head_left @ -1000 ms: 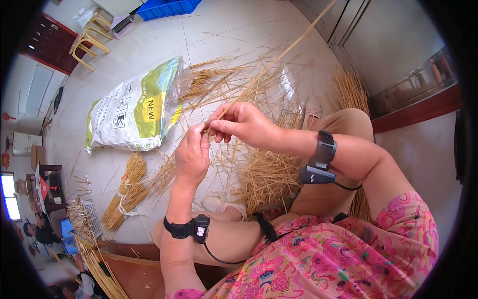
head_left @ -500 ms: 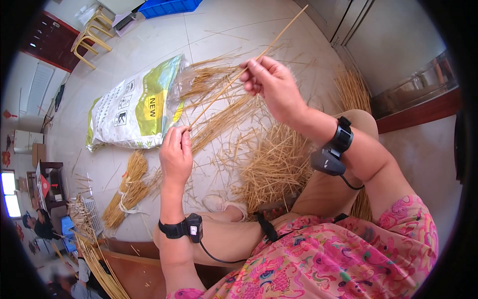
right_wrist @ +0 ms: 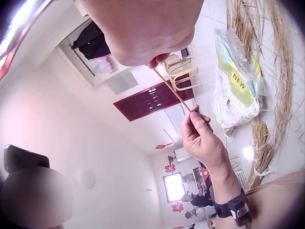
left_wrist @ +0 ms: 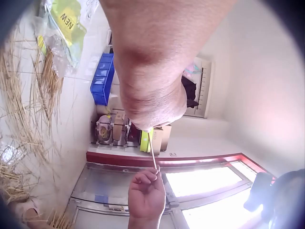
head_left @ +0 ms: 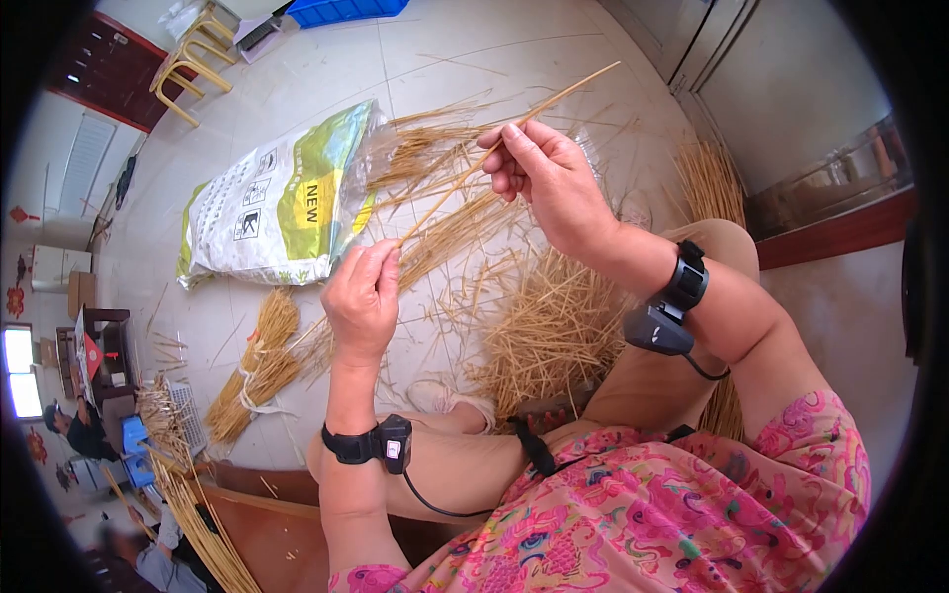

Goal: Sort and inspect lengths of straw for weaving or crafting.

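A thin straw stalk point(head_left: 450, 195) runs slantwise between the two hands in the head view. The left hand point(head_left: 361, 296) pinches its lower end between thumb and forefinger. Farther up, the right hand point(head_left: 549, 183) pinches the stalk with its thumb on top, and the thin upper end sticks out beyond the fingers. In the left wrist view, the stalk point(left_wrist: 152, 151) spans the gap up from the right hand point(left_wrist: 147, 195). The right wrist view has the stalk point(right_wrist: 171, 89) meeting the fingertips of the left hand point(right_wrist: 205, 143).
A stuffed white and green bag point(head_left: 282, 198) lies on the tiled floor beside a tied straw bundle point(head_left: 252, 371). Loose straw point(head_left: 544, 336) is heaped between the feet. More stalks point(head_left: 712, 183) stand by the cabinet at right. A blue crate point(head_left: 346, 10) is at the back.
The hands were close together a second ago; the right hand has moved up and away along the stalk, leaving a length between them. Since then, the left hand has shifted slightly right.
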`<state>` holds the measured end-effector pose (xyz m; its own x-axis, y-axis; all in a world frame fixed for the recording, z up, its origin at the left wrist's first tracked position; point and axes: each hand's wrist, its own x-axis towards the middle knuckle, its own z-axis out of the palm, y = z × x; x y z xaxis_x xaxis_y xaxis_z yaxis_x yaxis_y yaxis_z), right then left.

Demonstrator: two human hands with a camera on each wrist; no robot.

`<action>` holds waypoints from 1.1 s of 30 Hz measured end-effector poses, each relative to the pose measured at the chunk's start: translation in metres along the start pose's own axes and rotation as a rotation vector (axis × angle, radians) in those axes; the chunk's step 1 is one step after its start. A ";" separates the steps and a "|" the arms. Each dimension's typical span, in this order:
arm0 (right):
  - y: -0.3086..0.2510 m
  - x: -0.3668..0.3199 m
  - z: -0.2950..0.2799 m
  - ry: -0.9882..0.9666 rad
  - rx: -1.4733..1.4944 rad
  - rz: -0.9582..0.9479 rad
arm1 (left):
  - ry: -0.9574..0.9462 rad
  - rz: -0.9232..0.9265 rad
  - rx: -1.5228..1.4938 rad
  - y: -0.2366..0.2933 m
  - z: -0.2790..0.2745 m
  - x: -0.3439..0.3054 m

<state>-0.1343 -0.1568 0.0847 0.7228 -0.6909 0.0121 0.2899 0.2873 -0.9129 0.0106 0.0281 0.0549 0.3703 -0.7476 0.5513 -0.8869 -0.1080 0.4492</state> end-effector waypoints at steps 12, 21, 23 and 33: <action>-0.080 0.065 -0.090 0.547 -0.085 -0.519 | -0.376 -0.156 0.277 -0.062 -0.018 -0.016; 0.024 0.015 -0.014 -0.073 -0.656 0.049 | -0.015 -0.388 -0.465 -0.059 -0.023 0.011; 0.077 -0.009 0.002 -0.346 -0.672 0.152 | 0.138 -0.340 -0.753 -0.060 -0.028 0.018; 0.174 -0.079 0.080 -0.657 -0.793 0.277 | 0.364 -0.412 -1.263 -0.070 -0.080 0.019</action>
<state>-0.0907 0.0002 -0.0422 0.9662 -0.1067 -0.2348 -0.2563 -0.2976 -0.9196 0.1024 0.0738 0.0905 0.7670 -0.5736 0.2875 0.0817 0.5319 0.8429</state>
